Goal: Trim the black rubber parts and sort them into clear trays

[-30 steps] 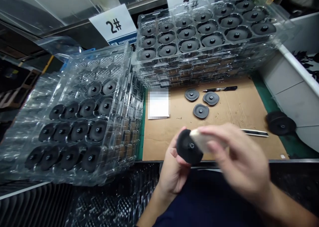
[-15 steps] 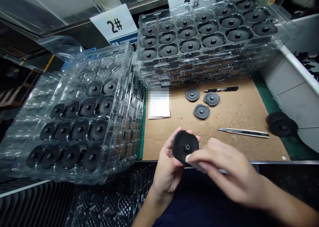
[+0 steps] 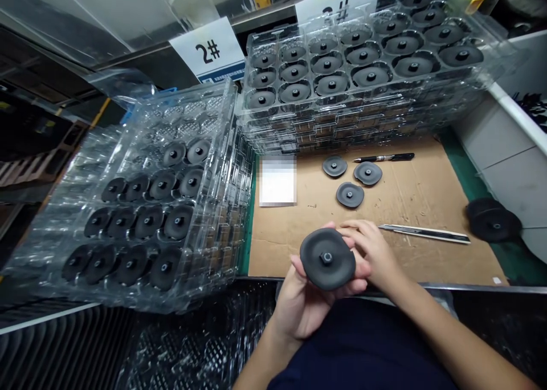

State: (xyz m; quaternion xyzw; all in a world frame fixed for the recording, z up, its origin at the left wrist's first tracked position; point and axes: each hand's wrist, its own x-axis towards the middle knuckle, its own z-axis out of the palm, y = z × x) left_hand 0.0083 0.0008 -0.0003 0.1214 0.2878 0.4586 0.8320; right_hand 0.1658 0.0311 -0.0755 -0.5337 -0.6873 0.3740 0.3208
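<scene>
A round black rubber disc [image 3: 327, 261] with a small hub in its middle is held up over the near edge of the cardboard mat [image 3: 405, 207]. My left hand [image 3: 301, 301] cups it from below and behind, fingers curled round its rim. My right hand [image 3: 372, 252] grips the disc's right edge from behind. Three more discs [image 3: 350, 194] lie loose on the mat just beyond.
A tilted stack of clear trays [image 3: 141, 207] partly filled with discs stands at left. A taller full stack [image 3: 363, 70] sits at the back. A pen [image 3: 384, 158], a knife blade [image 3: 425, 234], a white card [image 3: 277, 182] and a black disc pile [image 3: 493, 222] lie around.
My right hand has drawn back from in front of the disc to behind its right edge. The disc now faces the camera squarely and sits slightly lower and to the right.
</scene>
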